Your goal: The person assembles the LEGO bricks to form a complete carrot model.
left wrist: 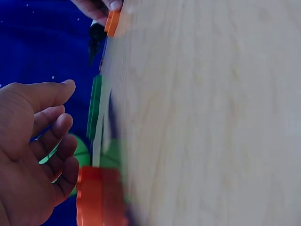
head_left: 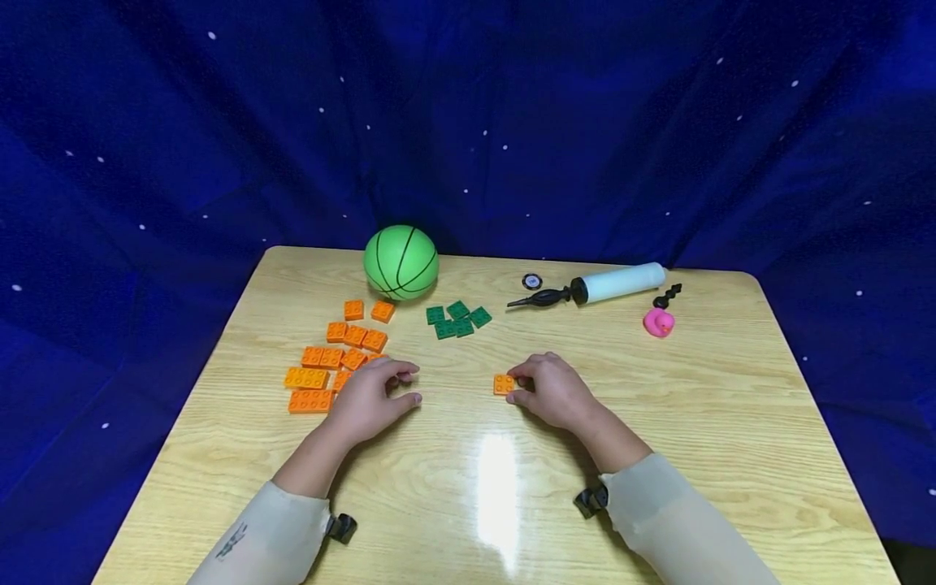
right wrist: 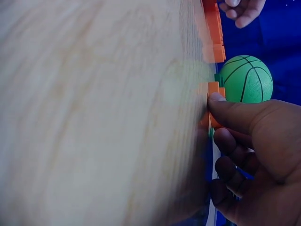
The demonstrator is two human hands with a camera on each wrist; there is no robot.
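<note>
My right hand (head_left: 557,392) pinches a small square orange building brick (head_left: 503,384) by its right side, thumb and forefinger at the edges. The brick's studs face up, at the table's middle. In the right wrist view the thumb lies against that orange brick (right wrist: 216,89). My left hand (head_left: 368,400) holds nothing; its fingers are loosely bent and the thumb stands apart. It is over the right edge of a group of orange bricks (head_left: 310,401), square and longer ones, and hides part of them. The left wrist view shows this hand (left wrist: 37,146) beside an orange brick (left wrist: 91,197).
Several green bricks (head_left: 459,319) lie behind the hands, near a green ball (head_left: 401,262) at the back. Back right are a light-blue hand pump (head_left: 621,283), a round disc (head_left: 532,281), a small black part (head_left: 667,296) and a pink rubber duck (head_left: 659,322).
</note>
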